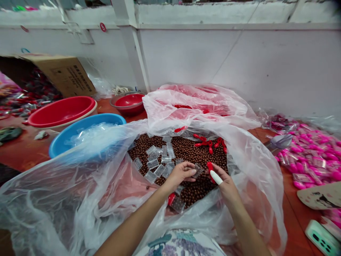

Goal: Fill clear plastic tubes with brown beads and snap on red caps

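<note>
Between the fingertips of my left hand (183,172) is a small clear plastic box (198,171). My right hand (226,183) pinches a red plastic piece (210,166), and a white cover (216,177) sits over its thumb. Both hands are close together above a heap of small brown balls (197,193) in a large clear plastic bag (247,160). Several more clear boxes (160,170) lie on the balls to the left. Red plastic pieces (210,144) are scattered at the back right. Below my left hand rests a red-capped clear box (177,203).
A blue basin (57,142) with clear plastic pieces and a red basin (39,117) stand at left. Behind them is a cardboard box (66,76). Another plastic bag (165,97) holds red pieces at the back. Pink packed items (314,156) and a phone (321,236) lie at right.
</note>
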{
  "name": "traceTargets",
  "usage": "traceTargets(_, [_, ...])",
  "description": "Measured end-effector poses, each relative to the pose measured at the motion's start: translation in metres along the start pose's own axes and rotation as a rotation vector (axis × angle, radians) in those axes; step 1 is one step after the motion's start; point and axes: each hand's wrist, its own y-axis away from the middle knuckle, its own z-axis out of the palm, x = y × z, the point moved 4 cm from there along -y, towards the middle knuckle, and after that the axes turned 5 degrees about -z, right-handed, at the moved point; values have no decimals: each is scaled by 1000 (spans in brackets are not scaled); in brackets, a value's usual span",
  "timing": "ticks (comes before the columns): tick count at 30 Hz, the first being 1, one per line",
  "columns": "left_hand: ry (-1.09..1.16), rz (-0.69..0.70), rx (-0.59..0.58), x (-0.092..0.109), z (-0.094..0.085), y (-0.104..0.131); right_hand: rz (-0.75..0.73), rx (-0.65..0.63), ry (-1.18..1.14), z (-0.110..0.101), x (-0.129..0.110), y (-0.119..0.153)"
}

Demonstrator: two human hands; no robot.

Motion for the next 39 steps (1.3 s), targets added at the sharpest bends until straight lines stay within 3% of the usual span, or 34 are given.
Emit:
traceTargets(10, [-131, 103, 78, 5, -6, 33, -255, -275, 325, 34, -22, 4])
traceTargets(16, [-136, 124, 85, -2, -11, 36, -226, -244, 295, 40, -25, 10])
traceTargets(22, [-89, 85, 136, -4, -11, 37, -390, -142, 368, 36, -34, 13])
traceTargets(27, [-51, 78, 104, -3, -8, 40, -481, -242, 442, 38, -30, 17])
traceTargets(35, [166, -52, 32, -9, -6, 47, -229, -232, 239, 37, -25, 10])
traceTargets(39, [180, -43, 28, -10, -7, 50, -309, -226, 308, 37, -32, 9])
